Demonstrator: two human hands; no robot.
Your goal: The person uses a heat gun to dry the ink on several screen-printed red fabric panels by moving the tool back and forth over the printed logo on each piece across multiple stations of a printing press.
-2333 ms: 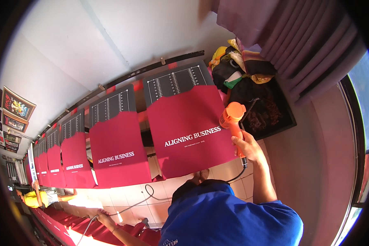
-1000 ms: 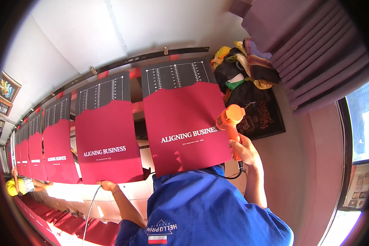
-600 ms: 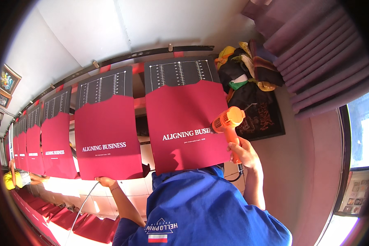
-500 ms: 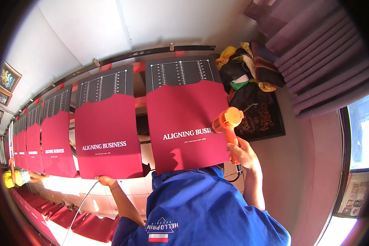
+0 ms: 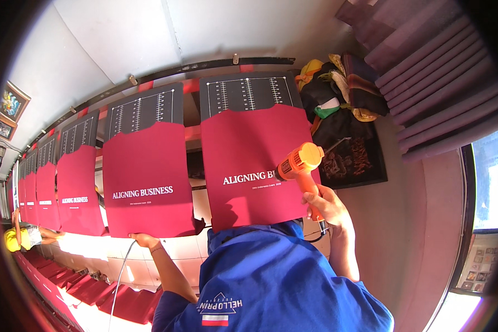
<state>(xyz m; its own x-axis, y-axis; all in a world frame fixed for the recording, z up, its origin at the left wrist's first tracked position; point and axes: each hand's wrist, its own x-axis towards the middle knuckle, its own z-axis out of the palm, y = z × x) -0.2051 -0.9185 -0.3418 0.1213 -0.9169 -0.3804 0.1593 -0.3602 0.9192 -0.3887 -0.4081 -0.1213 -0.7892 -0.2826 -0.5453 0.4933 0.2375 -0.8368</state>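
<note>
My right hand (image 5: 327, 206) is wrapped round the handle of an orange heat gun (image 5: 301, 161). Its nozzle points left, over the white lettering on a dark red shirt piece (image 5: 243, 149), and covers part of that print. The fabric lies flat on a dark board (image 5: 249, 94) marked with white scales. Over to the left, my left hand (image 5: 145, 240) is at the lower edge of a second dark red shirt piece (image 5: 146, 166). A grey cable (image 5: 119, 276) hangs from its fingers, which look closed round it; the fingertips are partly hidden.
More boards with dark red fabric (image 5: 78, 177) recede leftward along a black rail (image 5: 182, 71). Another person in yellow (image 5: 17, 239) stands far left. At right are piled cloths (image 5: 337, 94), a dark framed picture (image 5: 351, 160) and a purple curtain (image 5: 437, 88). Red pieces (image 5: 124, 304) line the lower left.
The heat gun has shifted slightly left across the lettering, covering more of it. My left hand stays at the neighbouring piece's lower edge, and the cable below it has swung right.
</note>
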